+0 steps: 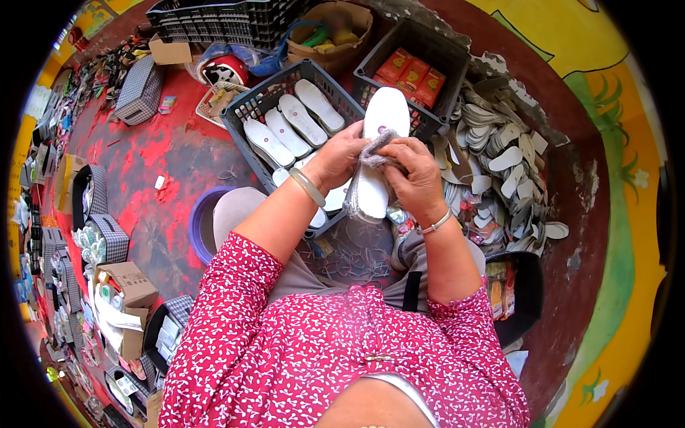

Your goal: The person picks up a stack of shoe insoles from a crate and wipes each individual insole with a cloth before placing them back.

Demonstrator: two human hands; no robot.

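White sole (387,112), flat and round-ended, is up at the right edge of the crate (285,80). Left hand (335,158) has fingers closed on its side, likely bracing it; right hand (416,178) has fingers pinching the fuzzy grey band (377,147). Rigid plastic walls keep smooth spare soles (302,120) rowed.

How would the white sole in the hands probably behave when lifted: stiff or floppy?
The white sole is probably fairly stiff: its far end extends past the left hand without visible drooping. The fuzzy grey material across its middle is likely soft and floppy, as it bunches at the right hand.
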